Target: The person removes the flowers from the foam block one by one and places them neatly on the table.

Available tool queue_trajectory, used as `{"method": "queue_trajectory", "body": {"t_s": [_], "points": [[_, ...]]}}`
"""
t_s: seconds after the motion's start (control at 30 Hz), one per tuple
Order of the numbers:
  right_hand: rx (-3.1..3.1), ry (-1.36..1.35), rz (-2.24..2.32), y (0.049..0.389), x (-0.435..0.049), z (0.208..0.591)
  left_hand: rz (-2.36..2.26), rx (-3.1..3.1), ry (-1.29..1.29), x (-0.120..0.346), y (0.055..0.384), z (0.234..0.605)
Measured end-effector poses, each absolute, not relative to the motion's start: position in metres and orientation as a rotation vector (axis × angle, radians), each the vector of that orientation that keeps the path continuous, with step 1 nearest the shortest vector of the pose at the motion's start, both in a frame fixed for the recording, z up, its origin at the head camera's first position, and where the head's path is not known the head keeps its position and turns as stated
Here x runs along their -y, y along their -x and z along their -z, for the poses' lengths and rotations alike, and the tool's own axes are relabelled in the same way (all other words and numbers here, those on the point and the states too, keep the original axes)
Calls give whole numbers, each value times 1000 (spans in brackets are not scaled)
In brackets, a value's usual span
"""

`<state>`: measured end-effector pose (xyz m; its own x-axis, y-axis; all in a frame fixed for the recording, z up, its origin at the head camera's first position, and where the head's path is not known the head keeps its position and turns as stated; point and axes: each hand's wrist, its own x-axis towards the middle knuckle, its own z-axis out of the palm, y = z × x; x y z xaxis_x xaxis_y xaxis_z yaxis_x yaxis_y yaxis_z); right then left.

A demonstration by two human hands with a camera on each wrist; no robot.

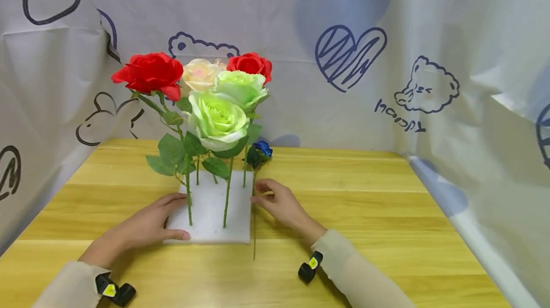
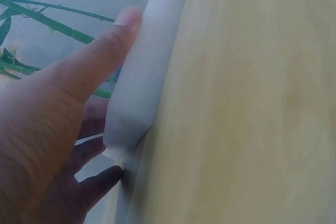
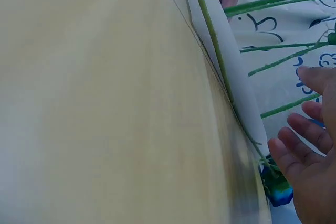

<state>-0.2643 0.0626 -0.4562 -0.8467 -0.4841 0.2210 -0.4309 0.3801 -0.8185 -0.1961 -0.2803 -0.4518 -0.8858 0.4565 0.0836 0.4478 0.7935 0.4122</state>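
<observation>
A white foam board (image 1: pixel 210 236) lies on the table with several artificial roses upright in it. My left hand (image 1: pixel 143 222) holds the board's front left corner, its thumb along the front edge and other fingers at the left side. In the left wrist view, the thumb overlaps the edge of the board (image 2: pixel 142 66). My right hand (image 1: pixel 281 205) is beside the board's right edge with fingers loosely bent; in the right wrist view, nothing is between them. A blue rose (image 1: pixel 263 148) lies along that edge, its thin stem (image 1: pixel 254 231) pointing toward me.
A red rose (image 1: pixel 150 74) leans out left, and another red rose (image 1: pixel 251 64) stands behind. Two green roses (image 1: pixel 219 119) and a cream rose (image 1: pixel 199 75) rise between them. Drawn-on white sheets (image 1: pixel 283 102) surround the wooden table (image 1: pixel 369 212).
</observation>
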Motion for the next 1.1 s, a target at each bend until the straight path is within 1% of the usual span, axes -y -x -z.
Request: {"method": "queue_trajectory", "body": {"t_s": [0.43,0.67,1.1], "points": [[-2574,842,1426,287,-44,447,-683,-2942,-701,280,194,455],[-2602,826,1291,299,-40,447,-693,-2944,-705,279,194,453],[-2740,949,1021,317,-29,440,-684,-2946,-711,279,196,455]]}}
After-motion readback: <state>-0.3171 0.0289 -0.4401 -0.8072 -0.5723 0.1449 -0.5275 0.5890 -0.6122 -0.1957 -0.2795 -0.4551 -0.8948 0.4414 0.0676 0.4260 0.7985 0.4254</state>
